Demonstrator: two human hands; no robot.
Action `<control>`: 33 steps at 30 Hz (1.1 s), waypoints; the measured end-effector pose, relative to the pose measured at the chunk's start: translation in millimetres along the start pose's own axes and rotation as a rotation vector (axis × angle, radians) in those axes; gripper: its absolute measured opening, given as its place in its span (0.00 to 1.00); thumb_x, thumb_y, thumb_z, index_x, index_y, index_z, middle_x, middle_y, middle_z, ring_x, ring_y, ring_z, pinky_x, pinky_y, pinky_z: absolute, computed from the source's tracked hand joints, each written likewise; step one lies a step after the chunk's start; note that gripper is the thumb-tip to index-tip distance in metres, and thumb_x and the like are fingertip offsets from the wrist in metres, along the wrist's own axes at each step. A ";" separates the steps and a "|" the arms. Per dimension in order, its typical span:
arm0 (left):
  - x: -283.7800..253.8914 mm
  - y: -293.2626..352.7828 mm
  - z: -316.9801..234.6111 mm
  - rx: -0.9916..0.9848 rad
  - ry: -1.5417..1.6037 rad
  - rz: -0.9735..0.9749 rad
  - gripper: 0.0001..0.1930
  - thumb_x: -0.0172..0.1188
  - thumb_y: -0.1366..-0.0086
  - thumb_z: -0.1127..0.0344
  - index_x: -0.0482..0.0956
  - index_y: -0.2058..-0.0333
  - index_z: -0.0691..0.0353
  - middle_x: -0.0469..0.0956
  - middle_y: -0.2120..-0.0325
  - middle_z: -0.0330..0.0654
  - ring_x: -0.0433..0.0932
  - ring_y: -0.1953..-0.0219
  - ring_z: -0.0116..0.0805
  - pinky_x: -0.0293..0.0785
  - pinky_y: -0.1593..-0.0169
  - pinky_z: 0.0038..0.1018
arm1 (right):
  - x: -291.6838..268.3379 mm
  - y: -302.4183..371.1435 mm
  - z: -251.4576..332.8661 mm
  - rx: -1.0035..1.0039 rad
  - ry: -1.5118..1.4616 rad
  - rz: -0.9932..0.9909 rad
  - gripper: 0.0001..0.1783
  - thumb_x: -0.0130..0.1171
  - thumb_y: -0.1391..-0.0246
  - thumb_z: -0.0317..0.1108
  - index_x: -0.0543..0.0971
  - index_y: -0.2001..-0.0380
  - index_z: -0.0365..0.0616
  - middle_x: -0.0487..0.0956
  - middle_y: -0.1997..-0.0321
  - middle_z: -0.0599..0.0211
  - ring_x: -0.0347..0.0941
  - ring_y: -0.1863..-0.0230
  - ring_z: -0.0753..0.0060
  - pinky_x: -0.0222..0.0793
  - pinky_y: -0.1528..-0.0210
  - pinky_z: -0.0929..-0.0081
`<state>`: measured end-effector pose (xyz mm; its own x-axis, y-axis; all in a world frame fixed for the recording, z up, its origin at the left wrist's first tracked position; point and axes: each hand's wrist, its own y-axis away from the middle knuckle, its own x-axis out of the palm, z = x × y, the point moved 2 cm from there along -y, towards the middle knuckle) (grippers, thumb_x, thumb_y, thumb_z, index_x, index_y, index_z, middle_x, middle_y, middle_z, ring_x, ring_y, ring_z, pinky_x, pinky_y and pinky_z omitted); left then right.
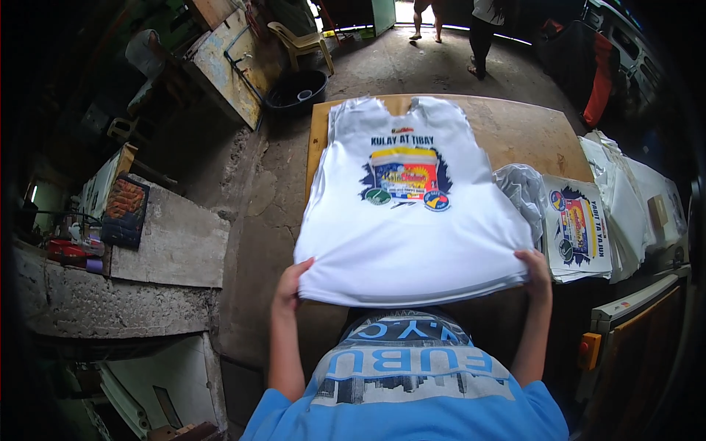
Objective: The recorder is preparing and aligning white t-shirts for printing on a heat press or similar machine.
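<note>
A stack of white sleeveless shirts lies spread on the wooden table, necklines toward the far edge. The top shirt bears a colourful printed picture of a paint bucket. At the stack's near left corner, my left hand is closed on the hem, thumb on top. My right hand grips the near right corner in the same way. Creases run across the cloth between the two hands. The fingers under the hem are hidden, and how many layers each hand holds I cannot tell.
Right of the shirts are a crumpled clear plastic bag and a folded stack of printed white cloth. A black basin and a plastic chair stand beyond the table. Two people are at the far end.
</note>
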<state>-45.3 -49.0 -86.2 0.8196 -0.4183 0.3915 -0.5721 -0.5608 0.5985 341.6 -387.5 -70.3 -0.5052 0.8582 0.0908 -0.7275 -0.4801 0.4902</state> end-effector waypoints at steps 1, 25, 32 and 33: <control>5.1 15.8 -17.6 0.013 0.023 0.006 0.19 0.52 0.42 0.64 0.69 0.58 0.76 0.75 0.64 0.48 0.75 0.63 0.34 0.71 0.59 0.26 | -0.6 12.2 17.9 -0.014 -0.035 -0.010 0.12 0.57 0.64 0.31 0.72 0.73 0.37 0.73 0.77 0.69 0.70 0.77 0.77 0.66 0.72 0.82; 5.9 -151.0 53.8 0.753 -1.795 -0.392 0.33 0.46 0.41 0.52 0.42 0.40 0.45 0.38 0.38 0.39 0.37 0.37 0.40 0.36 0.41 0.53 | 108.5 -71.4 -84.5 -0.569 1.336 -0.064 0.35 0.52 0.52 0.43 0.53 0.42 0.47 0.46 0.36 0.65 0.43 0.36 0.61 0.42 0.39 0.53; 20.5 -146.4 63.1 0.602 -1.783 -0.312 0.35 0.44 0.41 0.50 0.39 0.40 0.48 0.32 0.38 0.38 0.30 0.36 0.38 0.36 0.43 0.56 | 90.3 -40.0 -133.9 -0.369 1.356 -0.189 0.36 0.37 0.47 0.53 0.44 0.39 0.52 0.38 0.33 0.69 0.30 0.33 0.65 0.23 0.36 0.55; 17.1 -145.6 63.9 0.589 -1.810 -0.324 0.34 0.43 0.41 0.50 0.39 0.40 0.49 0.31 0.38 0.39 0.29 0.36 0.39 0.36 0.43 0.55 | 93.4 -35.7 -140.6 -0.369 1.361 -0.213 0.36 0.36 0.47 0.54 0.43 0.39 0.53 0.37 0.33 0.70 0.29 0.33 0.66 0.22 0.36 0.55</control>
<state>50.1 -20.2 -211.4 0.1006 -0.1774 -0.9790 -0.6818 -0.7289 0.0620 255.1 -315.8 -201.2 -0.2637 0.1804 -0.9476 -0.8153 -0.5667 0.1190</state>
